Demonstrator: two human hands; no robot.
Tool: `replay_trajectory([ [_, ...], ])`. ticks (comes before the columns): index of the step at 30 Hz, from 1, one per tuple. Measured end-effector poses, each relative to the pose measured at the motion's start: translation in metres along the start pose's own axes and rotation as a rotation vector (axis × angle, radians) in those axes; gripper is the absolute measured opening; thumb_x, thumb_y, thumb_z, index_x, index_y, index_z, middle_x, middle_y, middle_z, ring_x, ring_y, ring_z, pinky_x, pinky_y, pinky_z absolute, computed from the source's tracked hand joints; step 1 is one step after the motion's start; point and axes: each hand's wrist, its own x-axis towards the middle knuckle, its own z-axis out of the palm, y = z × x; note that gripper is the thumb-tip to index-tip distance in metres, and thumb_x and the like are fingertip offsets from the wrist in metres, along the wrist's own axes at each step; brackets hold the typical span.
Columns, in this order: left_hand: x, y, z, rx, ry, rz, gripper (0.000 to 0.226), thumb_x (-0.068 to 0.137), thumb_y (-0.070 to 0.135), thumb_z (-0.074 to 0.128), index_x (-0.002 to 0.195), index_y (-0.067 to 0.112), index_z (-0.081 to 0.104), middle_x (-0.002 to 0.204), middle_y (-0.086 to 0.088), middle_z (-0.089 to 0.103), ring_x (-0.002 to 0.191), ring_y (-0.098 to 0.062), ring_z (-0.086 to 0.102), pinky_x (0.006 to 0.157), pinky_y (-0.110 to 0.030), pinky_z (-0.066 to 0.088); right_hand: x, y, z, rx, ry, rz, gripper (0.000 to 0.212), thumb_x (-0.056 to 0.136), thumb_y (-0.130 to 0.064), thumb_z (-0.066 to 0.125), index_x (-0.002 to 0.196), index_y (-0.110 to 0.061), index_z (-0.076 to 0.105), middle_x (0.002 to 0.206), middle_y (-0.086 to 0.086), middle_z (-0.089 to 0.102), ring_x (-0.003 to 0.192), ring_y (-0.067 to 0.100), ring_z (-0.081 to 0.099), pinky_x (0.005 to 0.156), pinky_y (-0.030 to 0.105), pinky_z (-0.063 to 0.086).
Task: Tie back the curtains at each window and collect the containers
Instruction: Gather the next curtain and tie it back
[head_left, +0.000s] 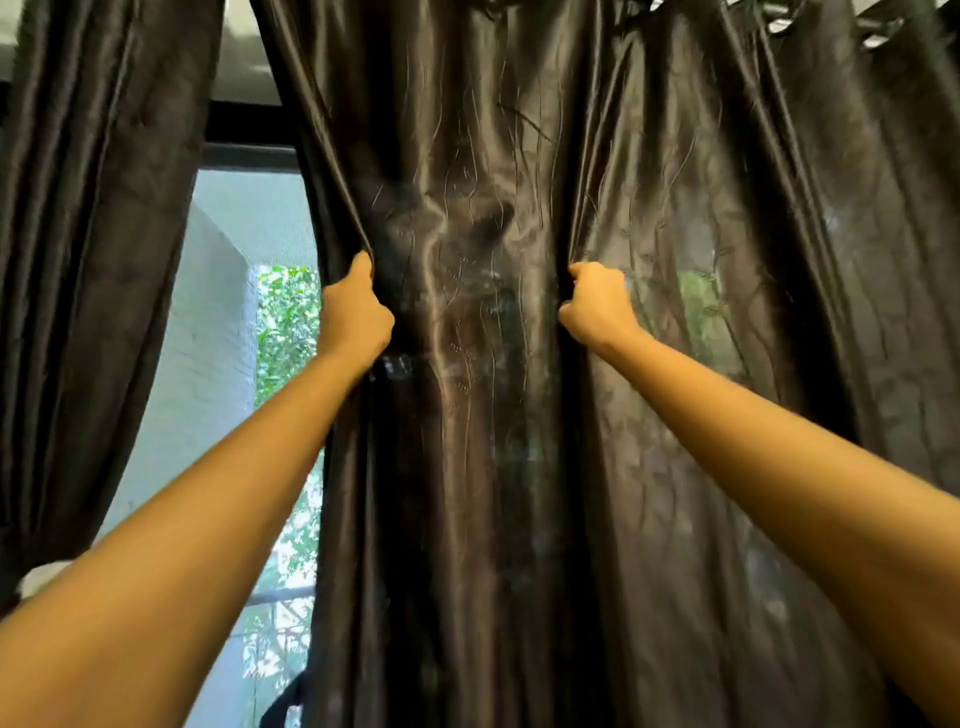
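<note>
A dark, shiny brown curtain (467, 182) hangs in front of me and fills most of the view. My left hand (358, 312) grips its left edge at about mid-height, fingers curled round the fabric. My right hand (595, 306) grips a fold of the same curtain further right, at the same height. The cloth between my hands bunches into vertical folds. A second dark curtain (88, 234) hangs at the far left, swept aside. No containers are in view.
Between the two curtains the window (249, 223) shows a white wall and green foliage outside. A dark window frame (249, 140) crosses above the glass. The curtain rod with rings (878, 21) runs along the top right.
</note>
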Motion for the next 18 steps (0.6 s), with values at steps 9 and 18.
replay_trajectory([
  [9,-0.01,0.093,0.088,-0.187,-0.142,0.075,0.062,0.086,-0.006,0.044,0.143,0.018,0.037,0.136,-0.02,0.049,0.121,-0.034,0.049,0.087,-0.032,0.04,0.005,0.042,-0.033,0.027,-0.088,-0.185,0.037,0.084,-0.004,0.058,0.121,-0.003,0.054,0.117,0.02,0.059,0.106,0.039,0.056,0.082,0.034,0.045],
  [18,-0.033,0.188,0.159,-0.224,-0.191,0.165,0.051,0.082,-0.001,0.049,0.129,0.017,0.046,0.112,-0.023,0.058,0.101,-0.036,0.057,0.078,-0.039,0.05,0.005,0.1,-0.095,-0.102,-0.008,-0.262,0.032,0.085,-0.028,0.062,0.107,-0.004,0.06,0.101,0.013,0.066,0.099,0.031,0.059,0.082,0.04,0.051],
])
